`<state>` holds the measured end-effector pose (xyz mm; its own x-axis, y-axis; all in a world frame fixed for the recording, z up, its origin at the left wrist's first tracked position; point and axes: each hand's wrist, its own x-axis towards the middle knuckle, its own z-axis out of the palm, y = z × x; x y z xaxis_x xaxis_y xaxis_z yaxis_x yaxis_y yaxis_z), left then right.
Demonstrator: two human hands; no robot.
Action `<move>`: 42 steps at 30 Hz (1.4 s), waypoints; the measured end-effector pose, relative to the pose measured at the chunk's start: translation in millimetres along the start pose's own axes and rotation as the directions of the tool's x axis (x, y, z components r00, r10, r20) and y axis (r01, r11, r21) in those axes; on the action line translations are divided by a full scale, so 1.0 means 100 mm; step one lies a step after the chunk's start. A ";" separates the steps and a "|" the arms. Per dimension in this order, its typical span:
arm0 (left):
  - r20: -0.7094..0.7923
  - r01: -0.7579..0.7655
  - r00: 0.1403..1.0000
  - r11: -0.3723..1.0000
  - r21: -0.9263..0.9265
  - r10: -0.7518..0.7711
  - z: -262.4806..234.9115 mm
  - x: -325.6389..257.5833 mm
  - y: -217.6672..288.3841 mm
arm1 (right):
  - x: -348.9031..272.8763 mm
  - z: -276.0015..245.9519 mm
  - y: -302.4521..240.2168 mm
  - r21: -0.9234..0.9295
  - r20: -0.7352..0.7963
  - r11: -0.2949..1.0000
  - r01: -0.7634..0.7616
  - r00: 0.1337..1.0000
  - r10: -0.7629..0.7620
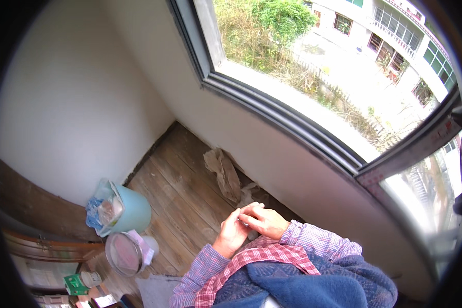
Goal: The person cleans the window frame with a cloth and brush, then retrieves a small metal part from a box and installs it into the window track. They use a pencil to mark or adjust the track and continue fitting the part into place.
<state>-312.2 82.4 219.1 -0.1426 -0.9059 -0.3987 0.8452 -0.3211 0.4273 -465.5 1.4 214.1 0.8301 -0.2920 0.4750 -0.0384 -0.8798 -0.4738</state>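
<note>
My left hand (230, 234) and my right hand (268, 223) meet in front of my body, above a red checked cloth (264, 255). The fingers of the right hand lie across the fingertips of the left and touch them. Both hands have their fingers mostly stretched out, and I see no object in either. Where the fingers overlap, the space between them is hidden. The sleeves on both forearms are checked in purple and white. A blue patterned garment (313, 282) covers my body below the cloth.
A light-blue bin (137, 209) with bags stands by the left wall, beside a round-lidded tub (123, 254). A crumpled brown bag (223, 174) lies on the wooden floor (177, 205) against the window wall. An open window (287, 118) is ahead to the right. Furniture (51, 274) stands lower left.
</note>
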 end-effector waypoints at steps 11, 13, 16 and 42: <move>0.285 -0.399 0.916 0.703 0.589 0.281 0.90 0.83 0.55 | 0.51 -1.01 0.57 0.621 -0.276 0.671 -0.406 0.688 0.672; 0.284 -0.392 0.920 0.640 0.660 0.271 0.97 0.99 0.70 | 0.60 -1.15 0.61 0.815 -0.190 0.482 -0.322 0.637 0.747; 0.310 -0.425 0.899 0.441 0.791 0.310 1.04 1.20 0.95 | 0.77 -1.23 0.68 0.746 -0.157 0.522 -0.413 0.653 0.740; 0.245 -0.028 0.956 0.785 0.619 -0.159 0.54 2.37 3.14 | 2.69 -0.89 1.60 -0.003 -0.517 0.840 -0.542 0.720 0.463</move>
<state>-108.8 -247.7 302.5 -0.3968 -0.8830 -0.2505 0.3481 -0.3973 0.8491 -298.1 -251.0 331.7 0.2923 -0.8114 0.5061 -0.4838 -0.5820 -0.6537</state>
